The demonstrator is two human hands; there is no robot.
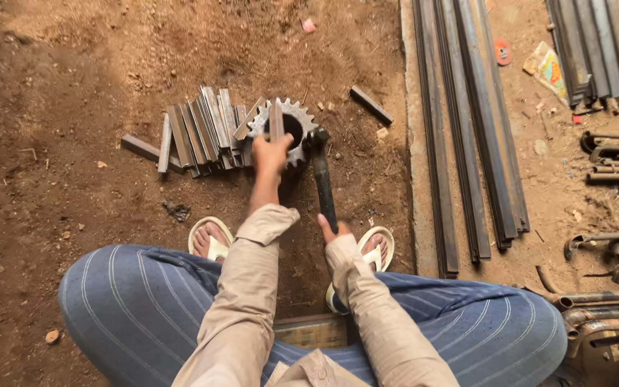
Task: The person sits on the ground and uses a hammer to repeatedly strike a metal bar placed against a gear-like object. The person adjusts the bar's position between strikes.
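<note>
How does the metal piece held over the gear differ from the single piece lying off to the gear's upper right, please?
The held piece stands upright on the gear, pinched in the left hand; the loose piece lies flat on the dirt, untouched. The held piece points away from the person; the loose piece lies diagonally. Both are short, grey, flat metal bars.

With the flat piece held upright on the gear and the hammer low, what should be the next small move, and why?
Probably lift the dark long-handled hammer and strike the top of the short flat metal bar. The left hand holds that bar upright over the hole of the grey toothed steel gear, while the right hand grips the handle's end and the hammer head rests beside the gear, so nothing is driving the bar.
</note>
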